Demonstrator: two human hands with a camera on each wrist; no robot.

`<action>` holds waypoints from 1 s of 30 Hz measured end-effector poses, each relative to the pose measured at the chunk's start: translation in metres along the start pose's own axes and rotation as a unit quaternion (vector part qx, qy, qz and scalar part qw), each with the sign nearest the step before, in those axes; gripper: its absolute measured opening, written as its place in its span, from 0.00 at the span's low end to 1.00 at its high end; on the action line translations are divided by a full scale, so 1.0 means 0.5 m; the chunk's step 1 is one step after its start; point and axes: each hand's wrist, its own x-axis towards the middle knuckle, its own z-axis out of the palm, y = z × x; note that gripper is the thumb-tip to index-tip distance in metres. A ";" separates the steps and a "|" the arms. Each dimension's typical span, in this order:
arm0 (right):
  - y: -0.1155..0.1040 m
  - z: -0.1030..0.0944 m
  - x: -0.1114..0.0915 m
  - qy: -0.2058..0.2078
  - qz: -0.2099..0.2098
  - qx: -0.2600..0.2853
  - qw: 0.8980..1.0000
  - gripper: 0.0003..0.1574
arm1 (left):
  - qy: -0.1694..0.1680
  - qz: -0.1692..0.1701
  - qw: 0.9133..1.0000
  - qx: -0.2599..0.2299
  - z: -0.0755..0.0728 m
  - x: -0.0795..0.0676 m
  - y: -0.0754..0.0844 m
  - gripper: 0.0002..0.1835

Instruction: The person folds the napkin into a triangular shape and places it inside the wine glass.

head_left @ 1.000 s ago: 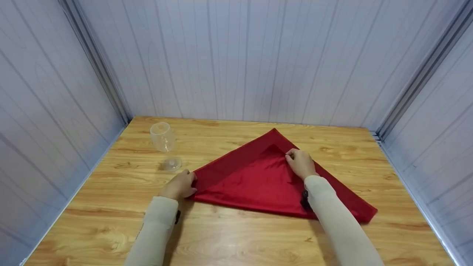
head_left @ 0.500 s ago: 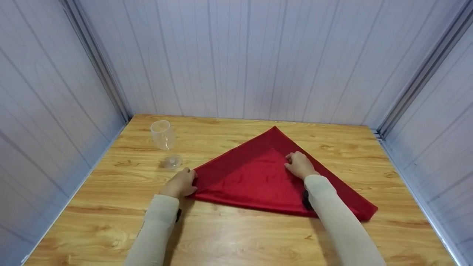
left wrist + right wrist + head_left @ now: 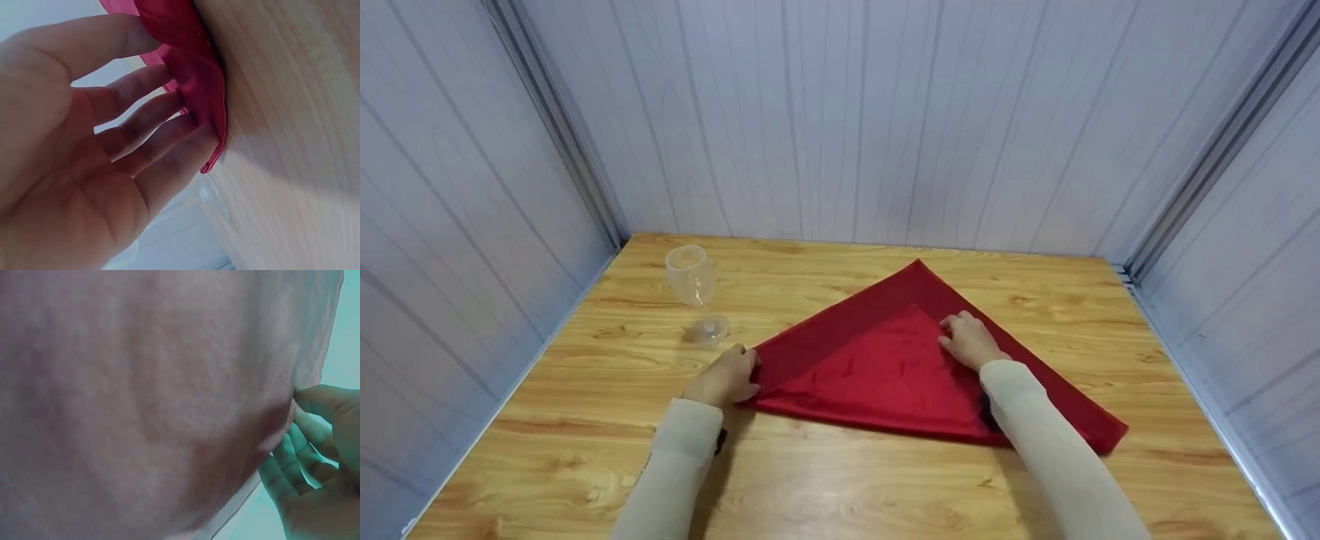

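Note:
A red satin cloth lies folded into a rough triangle, its upper layer set back from the lower one so a darker red border shows behind. At its left corner my left hand rests with fingers extended. The left wrist view shows those fingertips against the cloth, and the thumb touching a raised fold. My right hand lies on the right slope of the upper layer, fingers loosely bent. In the right wrist view, the thumb and fingers of that hand touch the cloth's edge.
Behind my left hand stands a clear stemmed wine glass, upright on the wooden tabletop. Pale panelled walls enclose the table at the back and both sides.
My right hand has eased off the upper layer's edge and shifted slightly towards me. The dark crease near that layer's tip has flattened. My left hand stays at the left corner.

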 end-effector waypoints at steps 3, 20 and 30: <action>0.000 -0.005 -0.003 -0.013 -0.004 0.002 1.000 0.20 | 0.000 0.002 1.000 0.002 0.000 -0.004 0.003 0.15; 0.007 -0.015 -0.022 -0.054 -0.004 0.009 0.998 0.19 | -0.017 -0.005 1.000 0.010 0.001 -0.025 0.013 0.15; 0.007 -0.023 -0.036 -0.070 -0.016 0.013 0.997 0.17 | -0.013 -0.002 1.000 0.002 0.002 -0.041 0.016 0.16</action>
